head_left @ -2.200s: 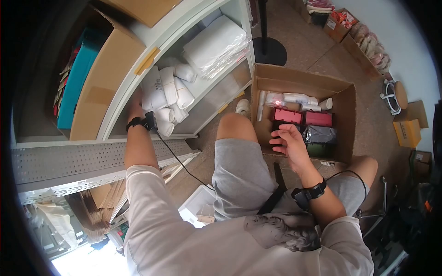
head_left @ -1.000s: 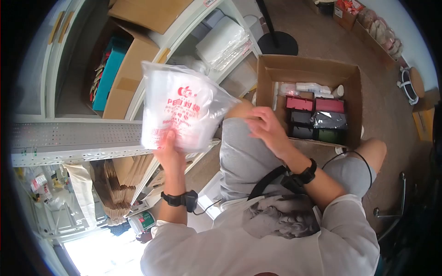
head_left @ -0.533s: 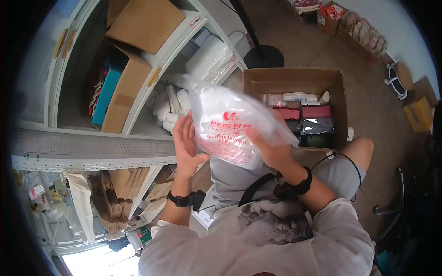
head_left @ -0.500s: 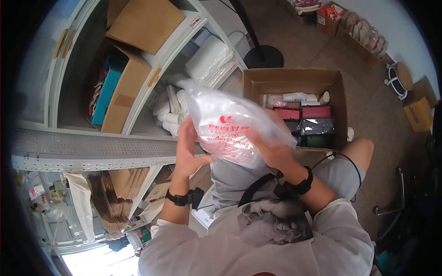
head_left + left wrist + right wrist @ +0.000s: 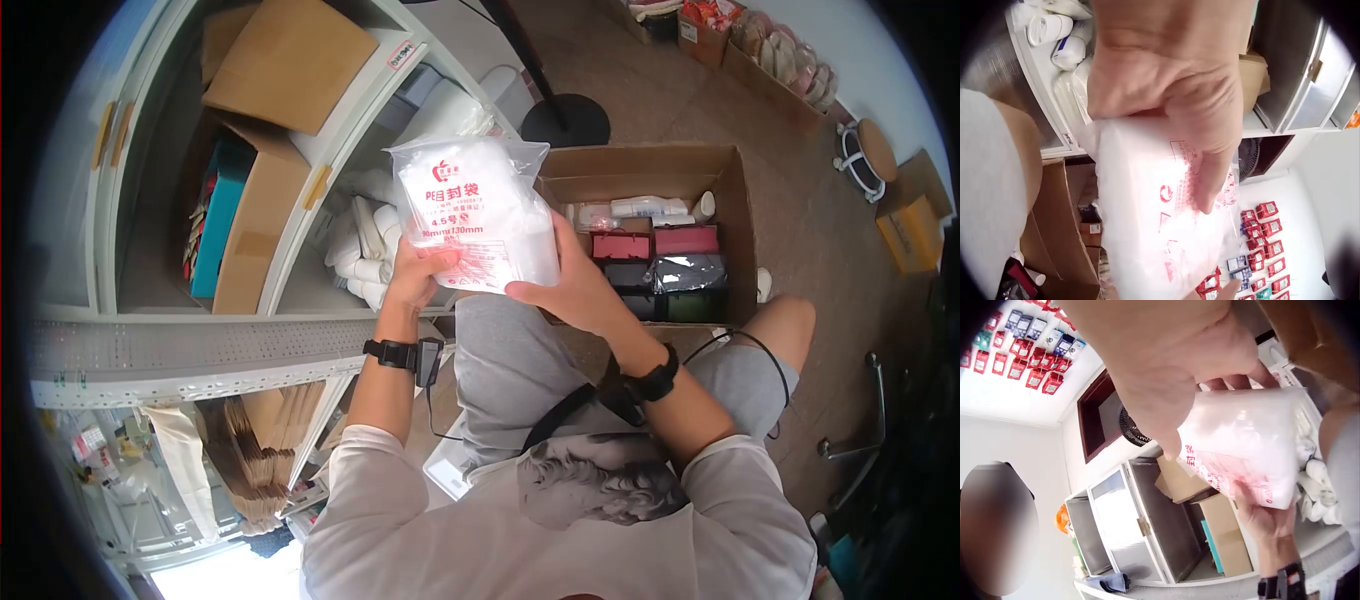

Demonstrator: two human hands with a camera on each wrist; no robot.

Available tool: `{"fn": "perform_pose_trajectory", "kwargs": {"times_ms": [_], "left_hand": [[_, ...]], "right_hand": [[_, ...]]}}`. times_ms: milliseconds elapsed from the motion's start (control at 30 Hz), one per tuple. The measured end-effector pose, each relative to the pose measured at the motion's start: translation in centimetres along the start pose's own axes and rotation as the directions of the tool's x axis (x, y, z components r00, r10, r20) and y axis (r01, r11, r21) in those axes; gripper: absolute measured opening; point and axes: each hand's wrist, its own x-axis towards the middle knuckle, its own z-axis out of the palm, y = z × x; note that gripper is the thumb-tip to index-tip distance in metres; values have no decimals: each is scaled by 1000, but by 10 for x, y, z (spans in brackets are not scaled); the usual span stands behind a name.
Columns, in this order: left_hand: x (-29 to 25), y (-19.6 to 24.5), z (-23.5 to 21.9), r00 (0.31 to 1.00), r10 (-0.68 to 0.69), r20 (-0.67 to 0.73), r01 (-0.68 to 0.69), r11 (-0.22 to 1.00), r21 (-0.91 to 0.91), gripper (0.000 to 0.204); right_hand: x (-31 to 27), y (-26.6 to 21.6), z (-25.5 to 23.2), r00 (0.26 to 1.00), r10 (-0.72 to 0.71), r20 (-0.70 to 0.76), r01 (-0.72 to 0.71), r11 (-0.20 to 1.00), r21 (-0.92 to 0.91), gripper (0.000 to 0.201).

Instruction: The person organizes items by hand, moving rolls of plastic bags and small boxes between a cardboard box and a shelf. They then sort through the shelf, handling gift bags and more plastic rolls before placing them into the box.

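Note:
A clear plastic pack of white bags with red print (image 5: 475, 215) is held up over the lap, its printed face towards the head camera. My left hand (image 5: 415, 277) grips its lower left side, thumb lying across the print. On the lower right edge, my right hand (image 5: 580, 285) holds it with the thumb in front and fingers behind. The left wrist view has the left hand (image 5: 1172, 81) above the pack (image 5: 1147, 206). In the right wrist view both the right hand (image 5: 1166, 369) and the left hand (image 5: 1266, 519) are on the pack (image 5: 1247, 437).
An open cardboard box (image 5: 640, 160) with pink and black packages stands beyond the knees. White rolls (image 5: 372, 245) lie on the left shelf, near a carton (image 5: 275, 215) holding a teal box. A black stand base (image 5: 565, 120) and a round stool (image 5: 865, 150) are on the floor.
The left hand came from the shelf with the pack, and the right hand took hold too. Since half a second ago the pack has turned upright and the left hand grips it again.

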Motion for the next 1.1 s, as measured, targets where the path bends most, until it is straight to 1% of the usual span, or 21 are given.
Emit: {"fn": "perform_pose_trajectory", "kwargs": {"times_ms": [33, 67, 100, 167, 200, 233, 300, 367, 433, 467, 500, 600, 633, 667, 700, 733, 767, 833, 867, 933, 1100], "left_hand": [[6, -1, -2, 999, -9, 31, 9, 1000, -11, 74], [10, -4, -4, 998, -8, 67, 4, 998, 69, 75], [14, -6, -4, 997, -15, 73, 10, 997, 71, 75], [24, -11, -1, 984, 28, -176, 25, 956, 293, 77], [29, -11, 3, 985, 25, -170, 27, 954, 298, 77], [33, -11, 9, 962, 16, -272, 73, 947, 313, 73], [43, -8, 15, 889, 6, -458, 164, 929, 332, 69], [64, -8, 8, 916, -1, -402, 143, 935, 324, 72], [96, -4, 1, 929, 122, -350, -16, 957, 291, 73], [113, -3, -7, 926, 133, -354, -38, 964, 262, 73], [129, -3, -16, 929, 131, -347, -35, 963, 268, 73], [166, -3, -30, 909, 278, -310, -161, 922, 352, 74], [177, -8, -39, 914, 267, -304, -154, 924, 350, 74], [192, -14, -49, 899, 369, -234, -259, 881, 396, 74], [205, -16, -55, 871, 465, -158, -363, 827, 430, 74], [214, -18, -62, 865, 490, -110, -413, 818, 400, 75], [224, -20, -69, 868, 484, -110, -410, 823, 392, 75], [245, -24, -78, 822, 570, -21, -497, 734, 464, 77], [255, -24, -83, 809, 586, 55, -496, 627, 601, 79], [274, -27, -88, 825, 565, 29, -446, 619, 646, 80], [293, -31, -84, 862, 501, -74, -270, 579, 770, 88]], "right_hand": [[5, 5, 5, 1000, 2, -11, -2, 1000, 2, 83], [10, 9, 10, 996, 21, -88, -23, 999, -28, 81], [16, 11, 13, 986, 37, -164, -47, 997, -57, 79], [32, 15, 17, 984, 28, -178, -41, 997, -70, 74], [44, 17, 18, 983, 16, -185, -33, 996, -86, 70], [58, 24, 23, 981, 16, -192, -33, 996, -82, 70], [97, 43, 34, 958, -114, -264, 62, 978, -198, 66], [133, 44, 45, 956, -121, -269, 63, 974, -216, 65], [167, 47, 55, 953, -129, -273, 65, 971, -230, 64], [184, 50, 59, 959, -134, -250, 70, 966, -250, 64], [200, 55, 63, 964, -138, -227, 74, 960, -270, 64], [239, 70, 70, 951, -191, -245, 122, 954, -273, 62], [248, 74, 72, 944, -211, -255, 145, 957, -252, 59], [258, 77, 73, 942, -207, -265, 138, 956, -257, 59], [267, 80, 73, 937, -268, -226, 193, 932, -307, 54], [274, 84, 74, 930, -322, -179, 245, 904, -351, 50], [281, 88, 73, 931, -317, -182, 237, 903, -358, 50], [292, 89, 68, 927, -331, -176, 176, 798, -576, 45], [295, 90, 64, 929, -326, -175, 170, 797, -579, 45], [297, 82, 54, 949, -271, -163, 90, 726, -682, 45], [259, 72, 39, 944, -248, -219, 32, 727, -686, 42]]}}
